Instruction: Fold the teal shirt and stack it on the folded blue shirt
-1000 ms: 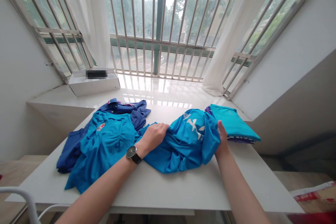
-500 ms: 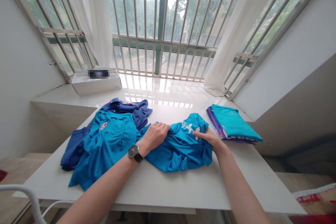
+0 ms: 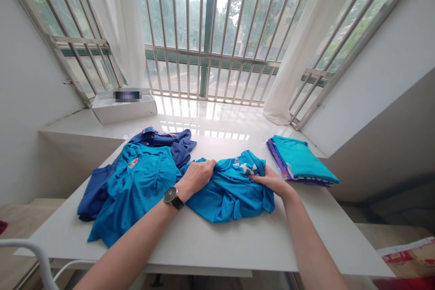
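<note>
A crumpled blue T-shirt (image 3: 231, 199) with white lettering lies on the white table in front of me. My left hand (image 3: 197, 176), with a black watch on the wrist, is closed on the cloth at its upper left. At its right end my right hand (image 3: 270, 181) pinches the fabric below the lettering, thumb on top and the other fingers partly hidden. To the left another stretch of blue shirt cloth (image 3: 142, 181) with a small red and white badge is spread out; whether it joins the piece in my hands I cannot tell. Beneath it lies a dark blue polo shirt (image 3: 161, 138).
A stack of folded shirts (image 3: 306, 161), turquoise on top and purple below, sits at the table's right. On the window ledge at the back left stands an open white box (image 3: 125, 111). A white curved tube (image 3: 30, 245) rises at the lower left.
My right hand has drawn slightly left with the cloth, and the lettering is now more folded over. My left hand has shifted a little left, still gripping.
</note>
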Tool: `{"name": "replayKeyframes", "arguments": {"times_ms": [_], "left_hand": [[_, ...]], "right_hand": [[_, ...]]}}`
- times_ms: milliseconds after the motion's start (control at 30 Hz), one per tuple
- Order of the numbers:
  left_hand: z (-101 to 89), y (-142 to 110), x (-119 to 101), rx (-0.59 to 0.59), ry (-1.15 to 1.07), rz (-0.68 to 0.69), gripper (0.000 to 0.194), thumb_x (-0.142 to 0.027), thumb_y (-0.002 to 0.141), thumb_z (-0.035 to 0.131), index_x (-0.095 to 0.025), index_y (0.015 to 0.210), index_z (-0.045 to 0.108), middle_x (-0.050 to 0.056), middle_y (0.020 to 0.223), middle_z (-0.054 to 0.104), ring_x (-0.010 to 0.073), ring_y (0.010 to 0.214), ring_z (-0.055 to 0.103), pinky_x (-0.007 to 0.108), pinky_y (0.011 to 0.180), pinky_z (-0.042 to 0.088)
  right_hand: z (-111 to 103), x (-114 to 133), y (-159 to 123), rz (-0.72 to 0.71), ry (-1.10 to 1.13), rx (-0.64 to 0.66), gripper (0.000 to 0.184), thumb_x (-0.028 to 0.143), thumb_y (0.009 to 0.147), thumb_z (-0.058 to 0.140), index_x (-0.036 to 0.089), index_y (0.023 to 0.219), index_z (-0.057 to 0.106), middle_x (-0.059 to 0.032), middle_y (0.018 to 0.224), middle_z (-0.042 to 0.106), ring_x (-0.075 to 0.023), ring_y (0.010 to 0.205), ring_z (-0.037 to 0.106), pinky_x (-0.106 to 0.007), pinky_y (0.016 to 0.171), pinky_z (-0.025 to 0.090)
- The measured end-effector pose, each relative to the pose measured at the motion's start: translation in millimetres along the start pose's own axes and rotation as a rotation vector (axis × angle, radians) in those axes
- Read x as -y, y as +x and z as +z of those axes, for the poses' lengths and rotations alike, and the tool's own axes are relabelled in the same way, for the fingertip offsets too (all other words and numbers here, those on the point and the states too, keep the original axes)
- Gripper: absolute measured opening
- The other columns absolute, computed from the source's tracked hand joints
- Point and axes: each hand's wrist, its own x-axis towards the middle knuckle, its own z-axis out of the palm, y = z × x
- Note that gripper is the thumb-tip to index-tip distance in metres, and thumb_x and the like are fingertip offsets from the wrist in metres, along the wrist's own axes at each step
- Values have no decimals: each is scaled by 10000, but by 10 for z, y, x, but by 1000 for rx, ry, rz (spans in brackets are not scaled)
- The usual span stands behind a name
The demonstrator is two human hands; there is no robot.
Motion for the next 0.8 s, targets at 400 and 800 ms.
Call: {"name": "replayKeyframes", "arguments": {"times_ms": [400,800], "left_hand": [[5,-18,-56,21,13,-8,242,-264,1020,350,-164,1028,570,107,896,679,239,738,676,310,640,489],[-17,-29,-87,22,-2,-12,286,-335,1024,360,-155,992,580,106,881,676,247,745,680,307,620,480]], "right_hand": [[56,37,23,-75,31,-21,549,376,672,845,227,1171,670,-58,1185,713,-319,1144,633,-476,1061,469],[46,-20,45,-59,15,-58,591,429,665,848,243,1195,665,-62,1235,694,-331,1208,596,-512,1109,410]]}}
